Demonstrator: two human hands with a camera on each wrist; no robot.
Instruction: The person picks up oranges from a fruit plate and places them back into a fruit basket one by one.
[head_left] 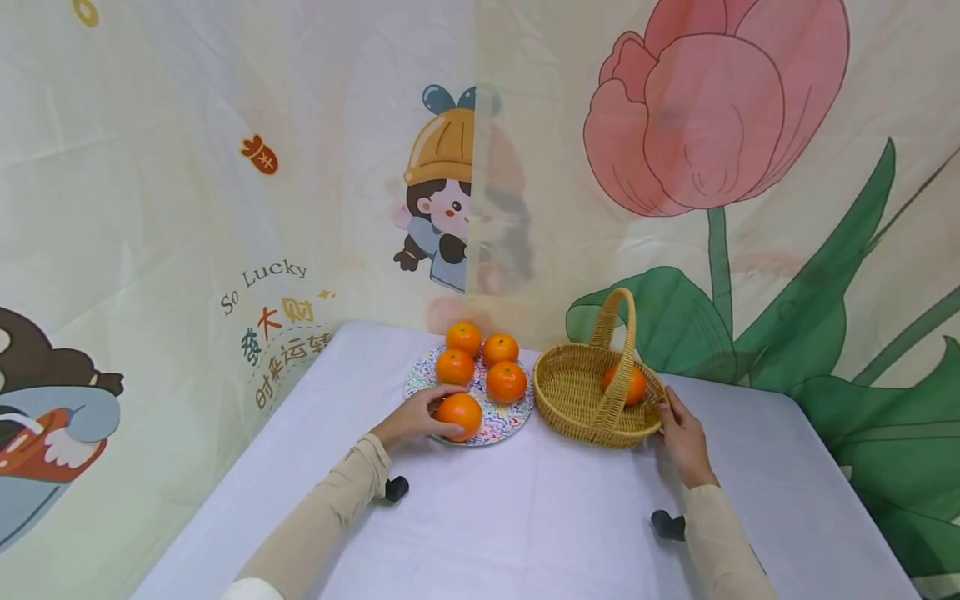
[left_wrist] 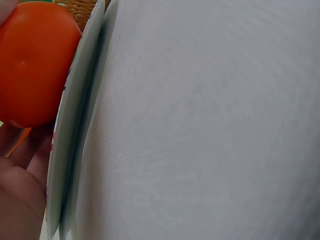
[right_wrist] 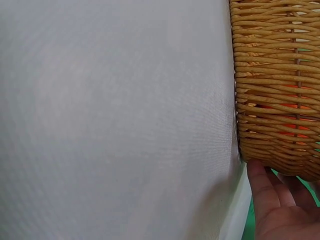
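My left hand grips a mandarin orange at the near left of a round patterned plate. In the left wrist view that mandarin is held just beside the plate's rim, with fingers around it. Several more mandarins sit behind it on the plate. My right hand holds the right side of a wicker basket with an upright handle. One mandarin lies inside the basket. In the right wrist view, fingertips touch the basket's woven wall.
A white cloth covers the table. Plate and basket stand side by side near its back edge. Behind them hangs a printed curtain with a large tulip and cartoon figures. Dark wrist-worn pieces show by both forearms.
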